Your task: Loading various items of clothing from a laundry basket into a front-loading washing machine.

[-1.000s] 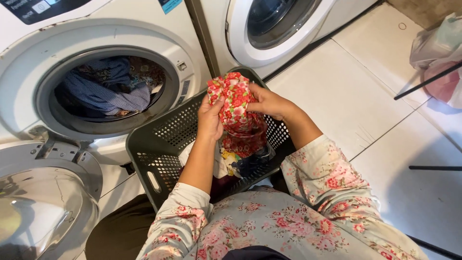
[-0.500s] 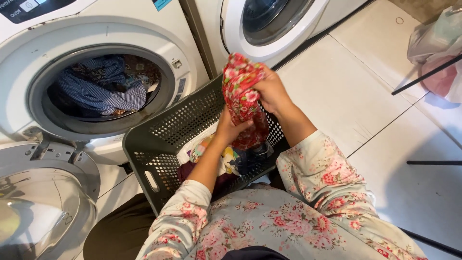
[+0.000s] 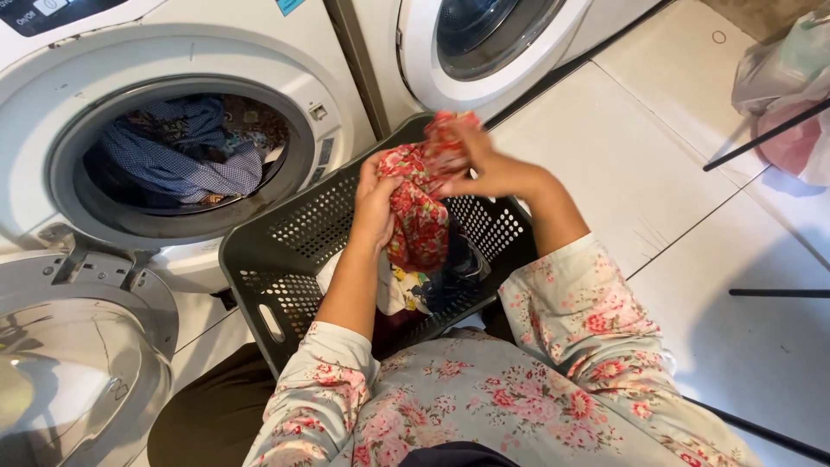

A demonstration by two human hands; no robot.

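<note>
Dark control panel with a small white-framed display sits on the open washer's top left, cut by the frame edge. Small cyan sticker label on the same washer's front, top edge, partly cropped. Translucent plastic bags, whitish-green over pink, bunched on the floor at far right.

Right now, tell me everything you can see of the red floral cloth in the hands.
The red floral cloth is soft, thin-looking fabric, red with small pale and green flowers. It is bunched and crumpled, hanging over the dark perforated laundry basket. The left hand grips its left side; the right hand pinches its blurred upper end. Its lower end dangles toward the clothes in the basket; contact unclear.
</note>
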